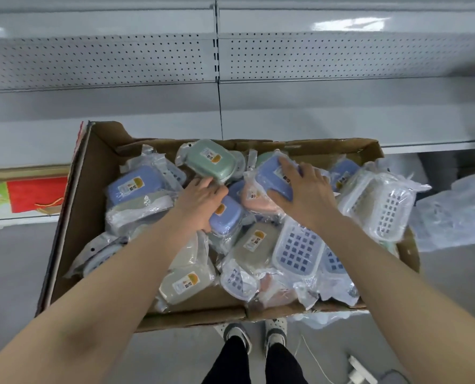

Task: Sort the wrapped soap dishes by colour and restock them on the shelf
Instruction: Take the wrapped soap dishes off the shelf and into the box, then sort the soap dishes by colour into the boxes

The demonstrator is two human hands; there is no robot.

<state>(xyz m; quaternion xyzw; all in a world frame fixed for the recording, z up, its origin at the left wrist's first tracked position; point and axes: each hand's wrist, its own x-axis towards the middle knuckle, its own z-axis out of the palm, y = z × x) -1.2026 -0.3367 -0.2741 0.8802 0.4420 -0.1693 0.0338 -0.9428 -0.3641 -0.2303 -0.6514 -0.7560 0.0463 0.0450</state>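
A cardboard box (pixel 75 217) in front of me is piled with plastic-wrapped soap dishes in blue, green, pink, beige and white. My left hand (pixel 200 200) grips a blue wrapped dish (pixel 226 216) in the middle of the pile. My right hand (pixel 303 189) has its fingers curled over another blue wrapped dish (pixel 272 177) at the back of the box. A green dish (pixel 210 159) lies just beyond my left hand. A pink dish (pixel 254 200) sits between my hands.
Grey metal shelves (pixel 341 128) with a pegboard back stand behind the box. A red and green carton (pixel 34 194) lies on a lower shelf at left. Loose clear wrapping (pixel 458 212) lies at right. My feet (pixel 255 332) stand below the box's near edge, beside a white cable.
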